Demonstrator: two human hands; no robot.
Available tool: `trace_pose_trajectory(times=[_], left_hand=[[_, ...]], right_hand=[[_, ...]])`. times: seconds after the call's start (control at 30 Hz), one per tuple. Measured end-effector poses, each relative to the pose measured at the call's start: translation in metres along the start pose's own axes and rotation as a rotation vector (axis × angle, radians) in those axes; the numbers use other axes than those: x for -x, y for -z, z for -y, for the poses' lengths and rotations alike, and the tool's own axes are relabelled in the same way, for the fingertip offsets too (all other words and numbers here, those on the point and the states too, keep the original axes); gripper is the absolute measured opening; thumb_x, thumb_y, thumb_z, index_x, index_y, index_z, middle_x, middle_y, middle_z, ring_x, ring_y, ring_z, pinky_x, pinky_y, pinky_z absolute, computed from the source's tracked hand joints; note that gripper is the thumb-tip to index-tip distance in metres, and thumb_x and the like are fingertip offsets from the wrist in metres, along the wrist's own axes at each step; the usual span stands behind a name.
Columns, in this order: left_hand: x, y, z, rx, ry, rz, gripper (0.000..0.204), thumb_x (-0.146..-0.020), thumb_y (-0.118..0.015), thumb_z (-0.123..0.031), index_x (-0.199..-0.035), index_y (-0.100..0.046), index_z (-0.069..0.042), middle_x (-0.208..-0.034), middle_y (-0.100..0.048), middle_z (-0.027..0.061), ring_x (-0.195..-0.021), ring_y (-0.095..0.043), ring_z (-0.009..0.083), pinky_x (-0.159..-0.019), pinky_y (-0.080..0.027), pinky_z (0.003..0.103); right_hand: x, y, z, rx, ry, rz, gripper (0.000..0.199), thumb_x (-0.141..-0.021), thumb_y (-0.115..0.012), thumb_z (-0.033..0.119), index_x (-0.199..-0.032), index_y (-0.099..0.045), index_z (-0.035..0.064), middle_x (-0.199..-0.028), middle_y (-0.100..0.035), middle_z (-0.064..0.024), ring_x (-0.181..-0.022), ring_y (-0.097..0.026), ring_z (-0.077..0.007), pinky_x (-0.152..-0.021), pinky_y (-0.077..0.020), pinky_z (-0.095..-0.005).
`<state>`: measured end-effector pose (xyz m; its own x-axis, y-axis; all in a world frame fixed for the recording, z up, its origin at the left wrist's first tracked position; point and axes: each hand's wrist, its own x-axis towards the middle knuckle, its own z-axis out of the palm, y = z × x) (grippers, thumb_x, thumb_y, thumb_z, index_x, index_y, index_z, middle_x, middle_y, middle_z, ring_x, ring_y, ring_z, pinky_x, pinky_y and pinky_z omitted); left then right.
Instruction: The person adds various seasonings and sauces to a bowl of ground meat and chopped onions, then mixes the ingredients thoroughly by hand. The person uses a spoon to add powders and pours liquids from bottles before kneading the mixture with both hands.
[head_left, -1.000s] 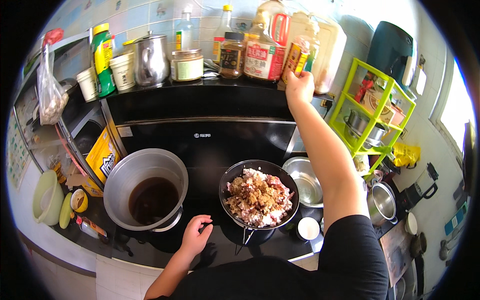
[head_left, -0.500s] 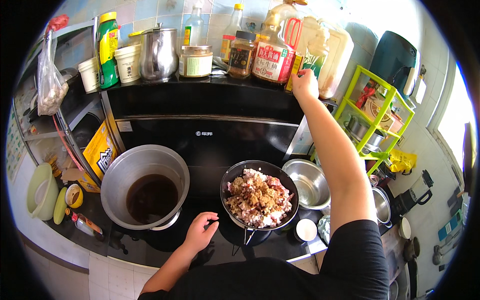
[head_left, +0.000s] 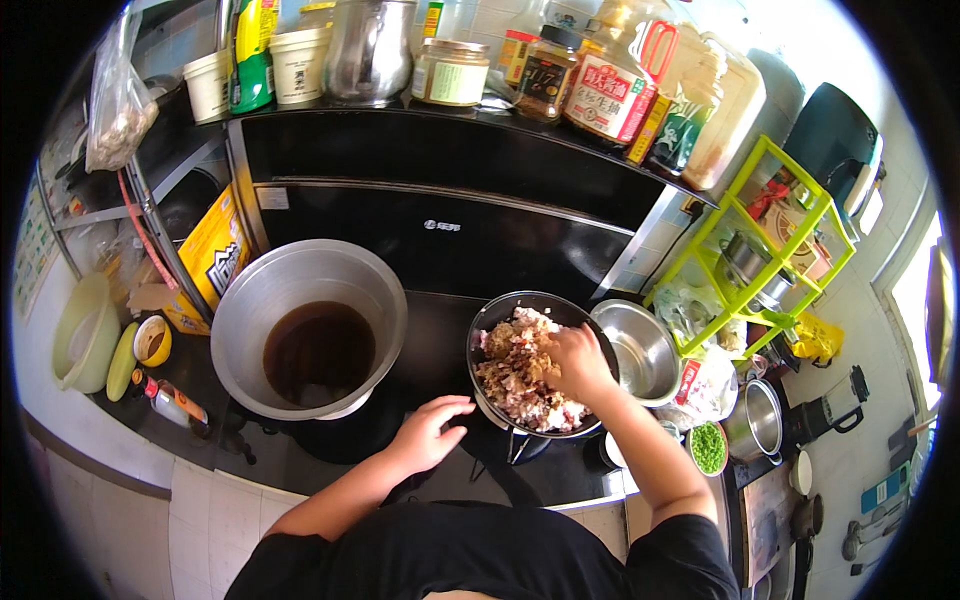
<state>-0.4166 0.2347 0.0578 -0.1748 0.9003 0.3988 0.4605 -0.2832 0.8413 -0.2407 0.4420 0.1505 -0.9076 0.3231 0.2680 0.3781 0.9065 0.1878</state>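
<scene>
A dark pan (head_left: pixel 488 325) sits on the black cooktop, filled with a chopped mix of rice and brownish meat (head_left: pixel 515 380). My right hand (head_left: pixel 578 362) hovers low over the right side of that food with its fingers curled down; whether it holds anything is hidden. My left hand (head_left: pixel 428 435) lies flat on the cooktop just left of the pan's near rim, fingers spread, holding nothing. To the left stands a large metal pot (head_left: pixel 300 275) with dark liquid (head_left: pixel 318 352) in it.
An empty steel bowl (head_left: pixel 642 348) sits right of the pan. Sauce bottles and jars (head_left: pixel 610 85) line the shelf above the hood. A lime-green rack (head_left: pixel 775 225) stands at right, a small cup of chopped greens (head_left: pixel 708 447) below it. A yellow bag (head_left: pixel 215 255) is left.
My right arm has come down from the bottles on the back shelf, and the hand is now over the food in the pan. My left hand stays by the pan's near edge.
</scene>
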Motion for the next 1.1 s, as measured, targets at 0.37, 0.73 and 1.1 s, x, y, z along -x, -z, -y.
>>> trace_pose_trajectory(times=[0.37,0.73,1.1], left_hand=[[0.012,-0.031,-0.007,-0.223,0.028,0.114,0.049,-0.077,-0.064,-0.020,-0.121,-0.048,-0.007,-0.128,-0.045,0.0129,-0.116,-0.046,0.0284,-0.096,-0.037,0.036],[0.116,-0.089,-0.067,-0.369,0.413,-0.316,0.044,-0.080,-0.059,-0.020,-0.120,-0.048,-0.006,-0.123,-0.048,0.0141,-0.115,-0.044,0.0316,-0.096,-0.037,0.038],[0.343,-0.161,-0.191,-0.567,0.790,-1.175,0.038,-0.083,-0.057,-0.021,-0.119,-0.050,-0.010,-0.120,-0.050,0.0120,-0.110,-0.047,0.0298,-0.091,-0.040,0.037]], right_hand=[[0.097,-0.034,0.020,-0.748,-0.407,-0.163,0.064,-0.071,-0.064,0.006,-0.129,-0.038,0.0035,-0.122,-0.049,-0.0175,-0.115,-0.046,-0.0244,-0.095,-0.0352,-0.0304],[0.103,-0.042,0.049,-1.674,-0.123,-0.065,0.009,-0.079,-0.058,-0.005,-0.084,-0.056,0.0022,-0.084,-0.059,-0.0051,-0.078,-0.054,-0.0106,-0.076,-0.0423,-0.0232],[0.127,-0.007,0.230,-1.600,0.736,0.453,0.003,-0.078,-0.061,-0.001,-0.077,-0.058,-0.0002,-0.076,-0.059,-0.0049,-0.072,-0.054,-0.0114,-0.070,-0.0440,-0.0237]])
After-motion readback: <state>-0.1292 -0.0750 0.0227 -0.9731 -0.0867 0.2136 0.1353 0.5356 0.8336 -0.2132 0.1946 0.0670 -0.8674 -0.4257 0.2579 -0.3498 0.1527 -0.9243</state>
